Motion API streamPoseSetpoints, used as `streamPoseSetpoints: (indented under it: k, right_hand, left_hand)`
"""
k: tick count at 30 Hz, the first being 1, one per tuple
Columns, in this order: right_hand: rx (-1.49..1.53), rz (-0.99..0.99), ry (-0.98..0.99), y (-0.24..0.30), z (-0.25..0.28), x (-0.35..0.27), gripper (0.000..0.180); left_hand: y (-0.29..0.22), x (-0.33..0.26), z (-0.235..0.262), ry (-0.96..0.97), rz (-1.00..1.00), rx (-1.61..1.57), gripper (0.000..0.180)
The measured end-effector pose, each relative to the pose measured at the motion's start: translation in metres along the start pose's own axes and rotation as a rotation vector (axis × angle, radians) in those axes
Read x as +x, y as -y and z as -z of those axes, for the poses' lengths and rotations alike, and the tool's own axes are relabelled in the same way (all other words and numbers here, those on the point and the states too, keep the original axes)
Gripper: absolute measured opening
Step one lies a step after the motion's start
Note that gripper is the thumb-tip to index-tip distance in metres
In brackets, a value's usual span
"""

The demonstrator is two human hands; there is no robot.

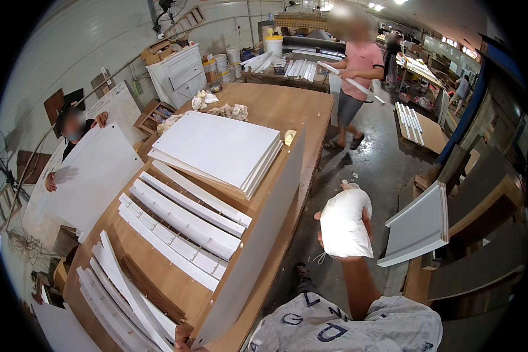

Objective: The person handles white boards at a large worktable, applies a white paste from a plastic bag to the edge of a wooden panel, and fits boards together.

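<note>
At the lower edge, my left hand (183, 335) is closed round the near end of a long white panel (257, 246). That panel stands on edge along the right side of a brown worktable (287, 97). My right hand (366, 226) grips a puffy white cloth bundle (345, 224) over the floor right of the table; the bundle covers most of the palm. Beside the upright panel lies a stack of white boards (217, 146). Nearer me are white strips with small pegs (185, 214), and more long white strips (120, 293) lie at the lower left.
At left, a person holds a large white panel (94, 176). Beyond the table, a person in a pink shirt (362, 61) carries a white strip. A grey-white panel (416, 223) leans at right near dark boards (481, 205). Crumpled rags (229, 111) lie on the table's far side.
</note>
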State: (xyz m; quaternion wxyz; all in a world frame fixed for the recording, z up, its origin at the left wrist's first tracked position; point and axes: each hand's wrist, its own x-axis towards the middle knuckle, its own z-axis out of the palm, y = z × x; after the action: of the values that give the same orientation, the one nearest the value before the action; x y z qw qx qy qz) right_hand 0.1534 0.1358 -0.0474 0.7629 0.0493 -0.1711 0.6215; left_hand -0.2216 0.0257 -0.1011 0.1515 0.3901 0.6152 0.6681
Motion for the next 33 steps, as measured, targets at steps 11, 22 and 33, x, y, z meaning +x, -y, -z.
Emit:
streamPoseSetpoints:
  k: [11,22,33]
  right_hand:
    - [-0.067,-0.119,0.314,-0.004,-0.013,-0.002,0.068]
    - [-0.036,-0.105,0.184,-0.010,-0.044,0.011,0.066]
    - [-0.300,-0.101,0.016,-0.003,-0.021,0.005,0.058]
  left_hand:
    - [-0.040,-0.002,-0.013,-0.057,0.306,-0.333,0.071]
    - [-0.042,-0.010,-0.009,0.096,-0.045,-0.029,0.055]
    - [-0.012,-0.008,-0.012,0.051,-0.186,-0.105,0.055]
